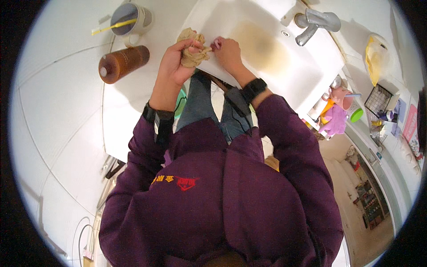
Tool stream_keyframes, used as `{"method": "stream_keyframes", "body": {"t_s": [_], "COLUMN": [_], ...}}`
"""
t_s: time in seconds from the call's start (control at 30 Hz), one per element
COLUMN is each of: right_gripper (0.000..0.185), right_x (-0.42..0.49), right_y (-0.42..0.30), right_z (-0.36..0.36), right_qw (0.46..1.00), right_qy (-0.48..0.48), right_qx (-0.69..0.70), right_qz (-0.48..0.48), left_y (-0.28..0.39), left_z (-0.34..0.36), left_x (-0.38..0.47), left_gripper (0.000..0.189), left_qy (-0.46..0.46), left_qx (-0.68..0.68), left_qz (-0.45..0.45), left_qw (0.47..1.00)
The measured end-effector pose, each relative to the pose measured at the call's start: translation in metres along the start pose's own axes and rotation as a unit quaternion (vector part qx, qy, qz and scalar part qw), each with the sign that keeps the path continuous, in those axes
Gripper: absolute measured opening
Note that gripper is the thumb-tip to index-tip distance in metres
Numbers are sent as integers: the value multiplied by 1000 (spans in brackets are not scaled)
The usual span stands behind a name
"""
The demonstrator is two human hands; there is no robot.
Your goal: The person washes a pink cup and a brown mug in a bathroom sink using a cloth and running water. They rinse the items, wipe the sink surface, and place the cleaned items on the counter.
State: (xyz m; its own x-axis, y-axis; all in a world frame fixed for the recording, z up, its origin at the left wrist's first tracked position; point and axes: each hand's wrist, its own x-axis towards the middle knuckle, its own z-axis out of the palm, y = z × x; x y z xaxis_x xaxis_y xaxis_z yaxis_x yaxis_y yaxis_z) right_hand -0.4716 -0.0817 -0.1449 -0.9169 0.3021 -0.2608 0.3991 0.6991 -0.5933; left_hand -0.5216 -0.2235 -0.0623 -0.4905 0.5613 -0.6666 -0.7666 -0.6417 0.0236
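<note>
Over the near left rim of a white washbasin (293,80), my left hand (173,61) grips a crumpled beige cloth (193,60), which bulges out between thumb and fingers. My right hand (229,55) is closed beside it, above the basin, with a small pinkish-purple piece of soft material (218,42) pinched at its fingertips. A narrow gap separates the two hands, and a thin bit of the beige cloth points across it. Brownish, cloudy water or staining (262,46) covers the basin's bottom.
A grey metal faucet (315,25) stands at the basin's far right corner. Left on the counter are a brown bottle (125,63) and a mug (145,20) with a yellow toothbrush (123,24). Pink cups (342,96), a purple cloth (335,120) and a wire basket (378,98) crowd the right side.
</note>
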Motion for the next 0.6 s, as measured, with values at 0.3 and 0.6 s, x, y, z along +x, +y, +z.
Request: {"method": "stream_keyframes", "body": {"t_s": [0.3,0.6], "right_gripper": [26,26], "right_x": [-2,-45], "right_y": [-1,91], "right_z": [21,-18], "right_qw": [987,987], "right_qy": [62,12], "right_qx": [126,-122], "right_qz": [77,102], "left_y": [0,-36], "left_z": [14,25], "left_x": [5,33], "left_gripper": [27,25], "left_qy": [-13,-17], "left_qx": [-14,72], "left_qz": [-34,-89], "left_qw": [999,993]}}
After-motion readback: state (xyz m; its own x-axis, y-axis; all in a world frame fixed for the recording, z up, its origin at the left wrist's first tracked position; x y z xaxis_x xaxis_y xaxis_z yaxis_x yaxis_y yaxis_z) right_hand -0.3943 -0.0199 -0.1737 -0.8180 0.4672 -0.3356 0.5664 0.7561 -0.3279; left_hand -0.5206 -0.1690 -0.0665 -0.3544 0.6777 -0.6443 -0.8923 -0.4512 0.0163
